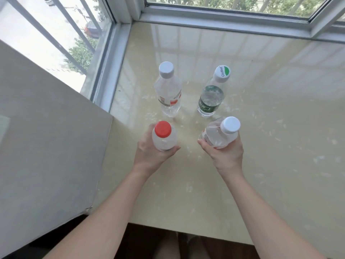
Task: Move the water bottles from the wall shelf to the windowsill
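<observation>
Head view, looking down: we see the glossy cream stone windowsill (261, 128), bounded at the far edge and the left edge by the white window frame (214, 23), with a pale grey wall panel (46, 128) closing the near left and the sill's front edge running across below our forearms. The right half of the sill lies open, and so does the strip between the bottles and the front edge.

We count four clear plastic water bottles. Two stand upright on the sill, apart from each other: a white-capped bottle with a red-and-white label (169, 92) at far left, and a green-labelled bottle with a white-and-green cap (211, 96) at far right. Two are in hand, nearer to us. Our left hand (151, 152) wraps the red-capped bottle (163, 136), held upright. Our right hand (224, 153) wraps the tilted white-capped bottle (221, 132). Whether either base touches the sill, we cannot tell.
</observation>
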Action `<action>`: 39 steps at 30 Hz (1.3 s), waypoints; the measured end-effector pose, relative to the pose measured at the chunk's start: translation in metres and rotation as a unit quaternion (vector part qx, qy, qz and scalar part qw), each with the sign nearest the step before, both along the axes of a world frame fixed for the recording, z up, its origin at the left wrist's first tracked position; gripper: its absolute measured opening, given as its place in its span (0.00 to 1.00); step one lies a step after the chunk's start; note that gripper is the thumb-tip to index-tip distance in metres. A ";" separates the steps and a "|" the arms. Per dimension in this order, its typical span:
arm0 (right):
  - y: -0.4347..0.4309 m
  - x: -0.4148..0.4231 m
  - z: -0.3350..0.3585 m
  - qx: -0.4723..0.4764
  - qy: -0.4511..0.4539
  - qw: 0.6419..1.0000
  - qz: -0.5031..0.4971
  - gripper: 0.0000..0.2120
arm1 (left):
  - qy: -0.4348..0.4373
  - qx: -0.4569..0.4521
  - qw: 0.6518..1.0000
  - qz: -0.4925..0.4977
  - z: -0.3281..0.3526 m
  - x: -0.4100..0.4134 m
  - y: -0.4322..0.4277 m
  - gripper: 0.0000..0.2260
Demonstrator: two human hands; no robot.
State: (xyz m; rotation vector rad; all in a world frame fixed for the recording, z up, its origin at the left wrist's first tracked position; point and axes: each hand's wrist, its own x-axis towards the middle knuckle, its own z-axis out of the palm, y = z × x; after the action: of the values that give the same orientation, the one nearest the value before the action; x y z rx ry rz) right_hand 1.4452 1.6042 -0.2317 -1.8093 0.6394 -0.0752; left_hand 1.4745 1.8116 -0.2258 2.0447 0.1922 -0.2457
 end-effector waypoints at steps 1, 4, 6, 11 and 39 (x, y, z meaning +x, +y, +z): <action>0.002 -0.001 0.000 -0.003 -0.001 1.000 0.002 0.30 | -0.003 0.000 1.000 0.002 0.000 0.001 0.000 0.30; 0.009 -0.005 -0.001 -0.003 -0.011 1.000 0.001 0.31 | -0.003 -0.001 1.000 0.000 -0.003 0.002 0.003 0.30; 0.011 -0.007 -0.002 -0.004 -0.012 1.000 -0.002 0.32 | 0.012 -0.001 1.000 -0.002 -0.008 0.001 0.005 0.29; 0.011 -0.007 -0.002 0.005 -0.009 1.000 0.004 0.34 | 0.060 0.037 0.997 -0.038 -0.014 0.001 0.015 0.36; -0.015 0.041 0.348 -0.528 -0.139 0.805 0.231 0.23 | -0.312 0.437 0.828 -0.164 0.342 0.029 0.018 0.26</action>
State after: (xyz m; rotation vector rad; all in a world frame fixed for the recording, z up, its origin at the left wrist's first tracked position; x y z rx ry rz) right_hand 1.4861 1.5895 0.1160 -2.9056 -0.1634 -0.4291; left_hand 1.5034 1.8291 0.1166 2.9396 -0.5710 0.3988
